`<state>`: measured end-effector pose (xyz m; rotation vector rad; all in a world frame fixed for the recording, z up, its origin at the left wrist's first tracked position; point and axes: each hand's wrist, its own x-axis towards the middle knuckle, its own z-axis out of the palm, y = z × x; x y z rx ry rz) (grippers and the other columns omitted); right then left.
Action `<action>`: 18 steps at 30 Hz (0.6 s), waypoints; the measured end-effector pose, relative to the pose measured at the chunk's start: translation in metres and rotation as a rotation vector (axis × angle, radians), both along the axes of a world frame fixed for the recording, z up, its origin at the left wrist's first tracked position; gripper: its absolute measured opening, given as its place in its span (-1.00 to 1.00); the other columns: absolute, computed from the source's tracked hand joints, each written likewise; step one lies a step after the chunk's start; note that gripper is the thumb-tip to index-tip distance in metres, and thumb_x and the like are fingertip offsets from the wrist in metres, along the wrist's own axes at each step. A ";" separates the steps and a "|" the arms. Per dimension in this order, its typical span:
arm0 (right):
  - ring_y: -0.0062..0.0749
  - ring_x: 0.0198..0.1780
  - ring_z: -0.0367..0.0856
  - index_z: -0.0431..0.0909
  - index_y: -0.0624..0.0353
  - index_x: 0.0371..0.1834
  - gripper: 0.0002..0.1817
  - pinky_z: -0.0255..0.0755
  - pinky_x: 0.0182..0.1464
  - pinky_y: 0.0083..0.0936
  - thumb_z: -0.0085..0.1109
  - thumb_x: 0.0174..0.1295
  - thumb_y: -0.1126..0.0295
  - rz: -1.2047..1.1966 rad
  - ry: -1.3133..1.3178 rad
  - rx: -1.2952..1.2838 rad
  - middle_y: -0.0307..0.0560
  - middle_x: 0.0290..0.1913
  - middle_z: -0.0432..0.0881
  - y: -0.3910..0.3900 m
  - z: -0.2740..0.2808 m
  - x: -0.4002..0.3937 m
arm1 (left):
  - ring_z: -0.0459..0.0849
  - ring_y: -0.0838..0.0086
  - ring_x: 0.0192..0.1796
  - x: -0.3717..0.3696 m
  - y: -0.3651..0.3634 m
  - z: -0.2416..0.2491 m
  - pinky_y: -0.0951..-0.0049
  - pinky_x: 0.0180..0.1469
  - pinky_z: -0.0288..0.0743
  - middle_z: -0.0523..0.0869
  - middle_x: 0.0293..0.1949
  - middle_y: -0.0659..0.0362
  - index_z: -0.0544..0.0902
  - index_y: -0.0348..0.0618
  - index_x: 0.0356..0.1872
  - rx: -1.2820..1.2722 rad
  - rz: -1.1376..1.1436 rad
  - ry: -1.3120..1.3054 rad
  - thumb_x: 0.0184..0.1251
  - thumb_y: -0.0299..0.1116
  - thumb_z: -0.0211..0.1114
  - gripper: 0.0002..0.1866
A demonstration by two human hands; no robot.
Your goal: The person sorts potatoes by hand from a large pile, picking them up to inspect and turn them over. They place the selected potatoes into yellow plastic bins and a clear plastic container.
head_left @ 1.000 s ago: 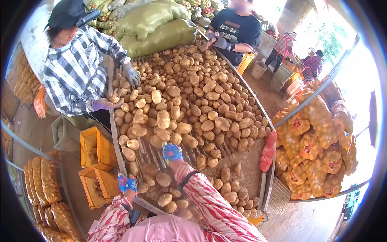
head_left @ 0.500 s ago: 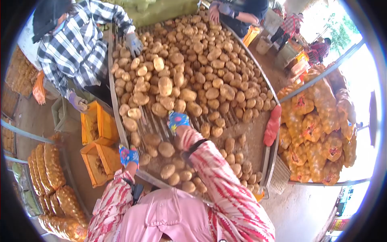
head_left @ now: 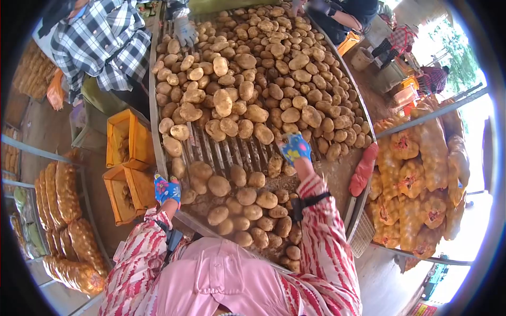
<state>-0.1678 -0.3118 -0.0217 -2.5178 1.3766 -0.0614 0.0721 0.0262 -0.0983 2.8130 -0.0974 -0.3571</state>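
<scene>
My left hand (head_left: pixel 167 190), in a blue floral glove, is at the left metal edge of the sorting table (head_left: pixel 154 105). Its fingers look spread, and nothing shows in it. My right hand (head_left: pixel 295 147), gloved the same way, reaches over the slatted part with fingers stretched toward the near edge of the big potato pile (head_left: pixel 274 79); it holds nothing that I can see. Just left of its fingers lies a potato (head_left: pixel 274 165). Closer to my body a smaller group of potatoes (head_left: pixel 253 212) is spread over the table's near end.
Two orange crates (head_left: pixel 129 184) stand to the left. Across the table, a co-worker's gloved hand (head_left: pixel 185 32) touches the pile, and another person (head_left: pixel 342 16) stands at the far right. A red cloth-like bundle (head_left: pixel 363 169) lies on the right rim. Filled net sacks (head_left: pixel 411 179) are stacked beyond.
My right hand has swung right across the slats, exposing more of them. More potatoes lie near me in the middle. My left hand stays at the edge, while the co-worker's gloved hand has shifted slightly.
</scene>
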 end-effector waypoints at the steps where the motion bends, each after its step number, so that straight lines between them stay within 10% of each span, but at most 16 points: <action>1: 0.02 0.11 0.56 0.63 0.07 0.01 -0.52 0.50 0.05 -0.12 0.25 0.11 0.00 0.013 0.216 0.085 0.09 0.02 0.61 -0.009 0.013 0.021 | 0.43 0.08 0.32 0.000 -0.001 0.003 0.20 0.30 0.35 0.40 0.33 -0.13 0.24 -0.29 0.39 0.009 0.005 0.003 0.23 -0.03 0.22 -0.21; 12: -0.13 0.05 0.64 0.67 0.06 -0.08 -0.58 0.53 -0.01 -0.21 0.33 0.08 0.05 0.194 0.459 -0.150 -0.04 0.03 0.59 -0.012 -0.015 0.035 | 0.51 0.06 0.25 -0.004 -0.006 0.020 0.15 0.23 0.43 0.47 0.27 -0.09 0.25 -0.24 0.39 0.028 0.004 0.050 0.19 -0.01 0.26 -0.20; 18: -0.12 0.06 0.61 0.62 0.18 -0.03 -0.50 0.50 0.01 -0.28 0.31 0.09 0.04 -0.111 -0.140 0.001 0.04 0.08 0.59 0.020 -0.001 0.002 | 0.44 0.07 0.32 -0.001 -0.006 0.017 0.17 0.30 0.37 0.41 0.33 -0.10 0.23 -0.24 0.41 0.047 0.002 0.061 0.21 0.04 0.21 -0.18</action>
